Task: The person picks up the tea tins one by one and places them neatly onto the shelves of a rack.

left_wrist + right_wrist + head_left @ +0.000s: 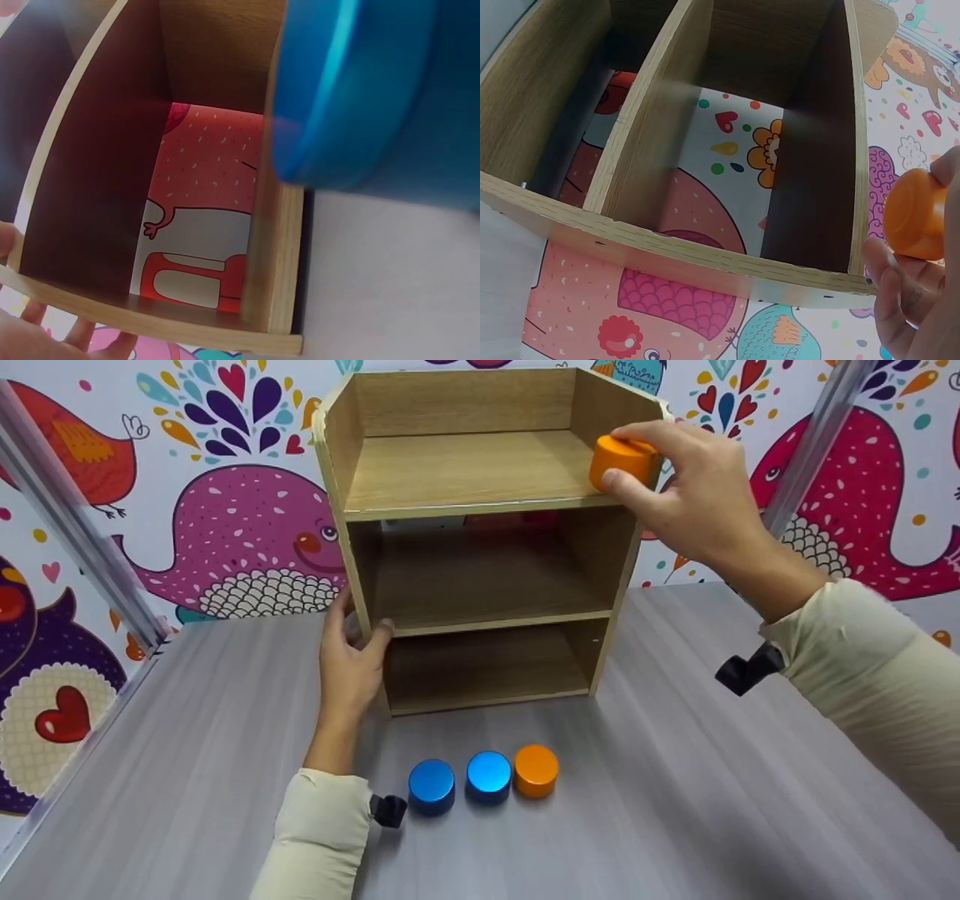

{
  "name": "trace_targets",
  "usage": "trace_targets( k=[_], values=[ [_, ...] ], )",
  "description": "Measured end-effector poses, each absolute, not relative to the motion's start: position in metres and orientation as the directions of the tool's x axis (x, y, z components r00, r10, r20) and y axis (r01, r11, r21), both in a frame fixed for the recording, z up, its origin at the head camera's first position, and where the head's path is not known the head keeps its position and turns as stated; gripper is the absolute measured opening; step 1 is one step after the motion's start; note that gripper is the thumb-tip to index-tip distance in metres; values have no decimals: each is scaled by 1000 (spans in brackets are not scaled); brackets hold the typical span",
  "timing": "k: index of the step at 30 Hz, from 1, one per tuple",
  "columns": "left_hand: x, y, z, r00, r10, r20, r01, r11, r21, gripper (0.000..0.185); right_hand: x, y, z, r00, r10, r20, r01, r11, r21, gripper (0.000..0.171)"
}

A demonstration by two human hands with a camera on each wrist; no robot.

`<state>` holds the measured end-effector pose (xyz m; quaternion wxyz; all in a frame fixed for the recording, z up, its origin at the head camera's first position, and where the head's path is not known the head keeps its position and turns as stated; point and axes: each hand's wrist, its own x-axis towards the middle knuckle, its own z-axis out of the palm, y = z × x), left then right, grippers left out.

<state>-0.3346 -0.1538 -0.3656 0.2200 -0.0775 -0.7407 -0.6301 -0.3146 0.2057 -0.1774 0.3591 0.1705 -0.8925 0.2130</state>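
Bright cartoon wallpaper (247, 540) of whales and birds backs a grey table (675, 810), and on the table stands an open wooden shelf (480, 472) with three tiers and no back panel, so the wallpaper shows through it in both wrist views. Reaching in from the right, the right hand (690, 487) is raised to the top tier with the wrist bent, thumb and fingers curled round an orange cylinder (622, 461); it grasps the cylinder at the right front corner of the top board, just beside the right side panel, and whether the cylinder rests on the board cannot be told. From the right wrist view the same cylinder (916, 214) sits between the fingertips just outside the shelf's edge (705, 255). Coming up from the near side, the left hand (349, 656) grips the shelf's left side panel at the height of the middle board, the thumb on the front edge and the fingers wrapped round the outside. Both arms wear pale sleeves (322, 832) with a small black mount at each wrist. Near the shelf, on the table in front of it, three more cylinders stand in a row, touching or almost so: a left blue (431, 786), a middle blue (489, 774) and an orange one (536, 770). Slanted metal rails (75, 525) frame the table at the far left and right.
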Motion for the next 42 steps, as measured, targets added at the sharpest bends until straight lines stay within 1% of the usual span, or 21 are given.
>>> trace_targets(
  k=[8, 17, 27, 32, 42],
  values=[
    [-336, -153, -367, -884, -166, 438, 405, 198, 893, 67, -319, 202, -177, -687, -159, 709, -438, 869, -230, 48],
    [-335, -154, -369, -870, -187, 456, 429, 166, 888, 68, -319, 198, -178, -714, -169, 679, -417, 882, -219, 49],
    [-336, -149, -368, -868, -199, 456, 433, 147, 889, 69, -321, 196, -182, -722, -183, 667, -384, 908, -166, 51],
    [-336, -150, -370, -866, -205, 456, 434, 146, 889, 68, -325, 195, -184, -718, -194, 669, -386, 910, -151, 51],
    [-337, -148, -368, -870, -214, 445, 426, 131, 895, 69, -333, 195, -186, -659, -233, 715, -387, 920, -57, 51]
  ],
)
